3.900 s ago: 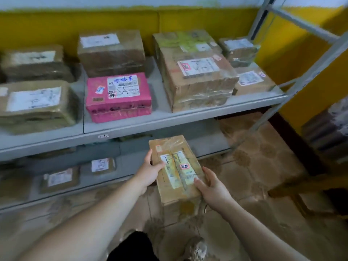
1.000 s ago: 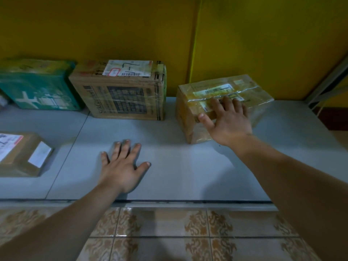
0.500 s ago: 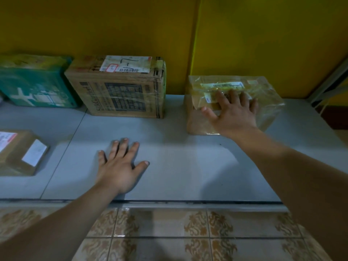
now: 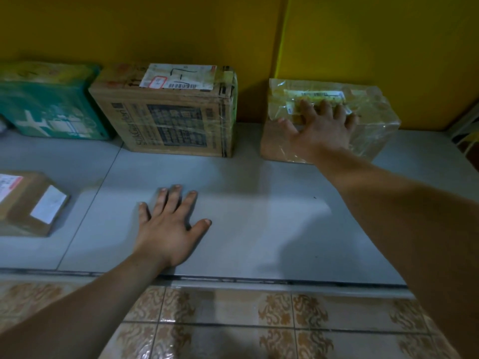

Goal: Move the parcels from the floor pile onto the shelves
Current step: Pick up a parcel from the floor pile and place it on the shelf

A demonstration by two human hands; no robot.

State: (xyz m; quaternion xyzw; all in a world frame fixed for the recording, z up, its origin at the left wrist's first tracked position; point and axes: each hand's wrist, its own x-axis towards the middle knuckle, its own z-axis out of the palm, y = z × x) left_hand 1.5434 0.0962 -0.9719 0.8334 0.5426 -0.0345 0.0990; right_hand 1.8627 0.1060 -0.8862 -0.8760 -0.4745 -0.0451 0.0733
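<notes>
Pushed farther back at upper right, taped parcel (image 4: 373,125) lies under the right hand (image 4: 321,128), fingers (image 4: 307,110) spread flat. The left hand (image 4: 168,229) is splayed on the shelf (image 4: 259,203), which bears four parcels (image 4: 176,120).

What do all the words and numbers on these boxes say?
"-7", handwritten, on the white label atop the cardboard box.
That box's side print: too blurred.
Labels on the taped parcel and small brown box: too blurred.
Green box: no readable words.

Your parcel (image 4: 373,125), a brown box in crinkly clear tape, label up, sits flat at the back of the shelf (image 4: 259,216).
</notes>
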